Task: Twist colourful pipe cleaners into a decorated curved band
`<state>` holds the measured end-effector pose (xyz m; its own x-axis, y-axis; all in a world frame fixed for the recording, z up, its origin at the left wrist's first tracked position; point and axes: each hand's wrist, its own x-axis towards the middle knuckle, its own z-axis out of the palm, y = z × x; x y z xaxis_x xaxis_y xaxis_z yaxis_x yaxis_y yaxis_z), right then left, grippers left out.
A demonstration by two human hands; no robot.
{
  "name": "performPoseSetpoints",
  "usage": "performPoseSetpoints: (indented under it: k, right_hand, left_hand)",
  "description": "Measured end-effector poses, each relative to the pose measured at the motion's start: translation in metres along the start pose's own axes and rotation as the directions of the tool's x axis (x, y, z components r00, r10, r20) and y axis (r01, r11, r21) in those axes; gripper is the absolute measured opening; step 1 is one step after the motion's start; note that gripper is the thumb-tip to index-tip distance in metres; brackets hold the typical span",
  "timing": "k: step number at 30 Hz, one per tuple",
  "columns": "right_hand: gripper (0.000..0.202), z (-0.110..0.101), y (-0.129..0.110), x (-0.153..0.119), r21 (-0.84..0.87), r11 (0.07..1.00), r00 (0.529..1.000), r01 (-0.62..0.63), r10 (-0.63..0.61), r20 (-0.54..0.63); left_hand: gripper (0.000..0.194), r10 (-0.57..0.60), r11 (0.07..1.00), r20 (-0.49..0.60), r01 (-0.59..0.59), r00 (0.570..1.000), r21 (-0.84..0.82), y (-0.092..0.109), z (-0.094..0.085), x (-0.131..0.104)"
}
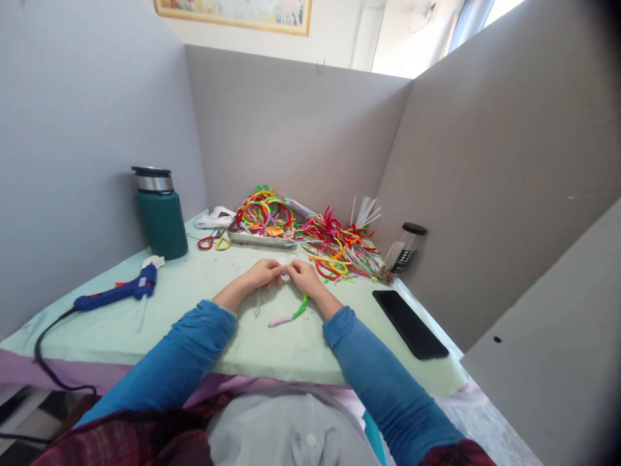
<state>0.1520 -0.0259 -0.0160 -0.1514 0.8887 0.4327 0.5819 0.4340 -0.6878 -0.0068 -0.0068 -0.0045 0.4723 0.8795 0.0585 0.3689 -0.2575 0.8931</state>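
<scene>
Both hands meet over the middle of the table, fingertips pinched close together. My left hand (262,274) is closed on the pipe-cleaner piece, with a thin pale strand (257,304) hanging below it. My right hand (303,277) is closed on the same fuzzy piece, which looks pale lilac between the fingertips. From under my right hand a curved pipe-cleaner strip (299,309) comes out, green near the hand and pale pink at its free end, resting on the tablecloth. The fingers hide most of the part being held.
Behind the hands stands a metal tray (262,240) of coloured pipe-cleaner rings, beside a loose pipe-cleaner heap (339,243). Scissors (213,242), a green bottle (162,217) and a blue glue gun (119,291) with its cord are left; a black phone (410,323) and clear container (406,249) right.
</scene>
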Motion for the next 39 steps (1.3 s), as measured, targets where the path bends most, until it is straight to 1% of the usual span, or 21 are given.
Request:
performPoseSetpoints:
  k: [7,15,23,31,36,39]
  right_hand:
    - [0.024,-0.0001,0.0001,0.0003,-0.006,1.000,1.000,0.008,-0.008,0.003]
    - [0.023,0.0001,-0.0012,0.0002,-0.014,1.000,1.000,-0.006,0.006,0.002]
    - [0.023,-0.0003,-0.0016,0.0005,-0.014,1.000,1.000,-0.010,0.010,0.000]
    - [0.023,-0.0001,-0.0009,0.0007,-0.008,1.000,1.000,-0.007,0.007,-0.001]
    - [0.021,-0.0013,-0.0016,0.0000,0.006,1.000,1.000,-0.010,0.010,0.015]
    - [0.017,-0.0013,-0.0005,0.0002,0.032,0.999,1.000,-0.014,0.013,0.027]
  left_hand:
    - [0.025,-0.005,1.000,0.012,0.005,1.000,-0.001,0.0022,-0.0009,-0.0012]
    - [0.029,-0.033,0.999,0.011,0.033,0.999,0.026,0.0065,-0.0009,-0.0040]
    - [0.035,-0.052,0.995,-0.051,0.056,0.997,0.082,0.0062,0.0003,-0.0026]
    - [0.031,-0.044,0.995,-0.024,0.046,0.999,0.092,0.0054,-0.0003,-0.0024]
    - [0.030,-0.055,0.992,-0.032,0.058,0.998,0.109,0.0041,-0.0011,-0.0013]
    - [0.029,-0.054,0.993,-0.034,0.057,0.998,0.103,0.0025,-0.0016,-0.0007]
